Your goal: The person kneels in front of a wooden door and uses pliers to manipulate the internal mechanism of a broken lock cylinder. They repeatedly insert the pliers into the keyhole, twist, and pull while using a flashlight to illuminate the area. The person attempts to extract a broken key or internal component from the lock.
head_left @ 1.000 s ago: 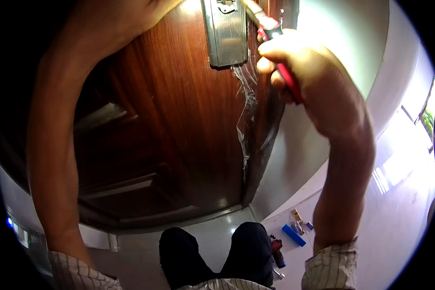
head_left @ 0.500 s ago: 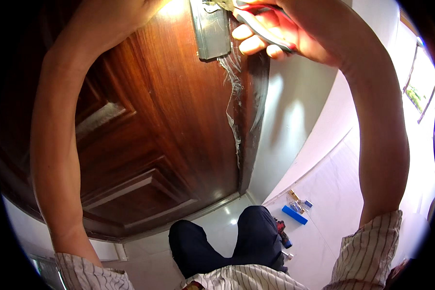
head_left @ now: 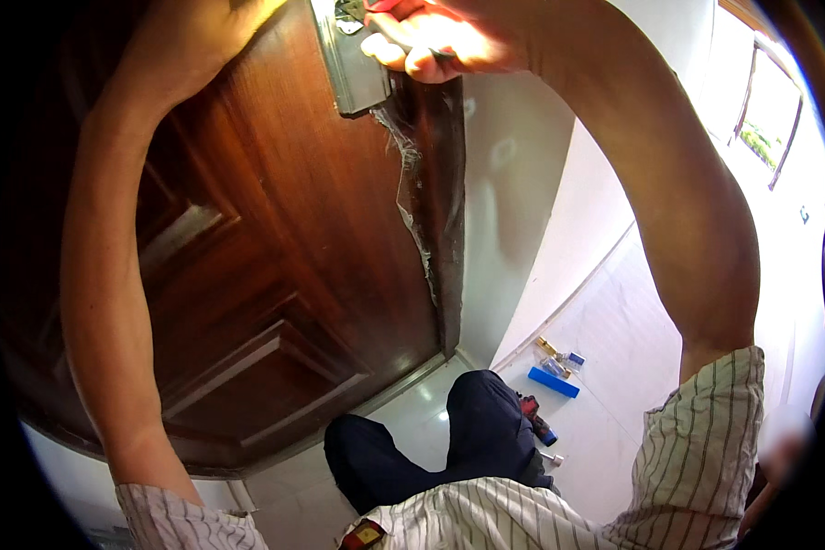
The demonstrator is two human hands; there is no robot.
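At the top of the view, our right hand (head_left: 467,37) has its fingers curled round a red-and-grey handled tool (head_left: 390,29). Just left of that grip, near its fingertips, we see the dark metal lock plate (head_left: 362,87) on the brown door (head_left: 284,183). Farther left, our left hand (head_left: 185,46) runs past the upper edge; we cannot tell whether it holds anything. Below the grip, torn clear film (head_left: 403,174) trails downward; well below, a blue block (head_left: 554,382) lies on the floor (head_left: 605,403).

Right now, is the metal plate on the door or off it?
On: the plate sits against the door, with the right hand by its right edge.
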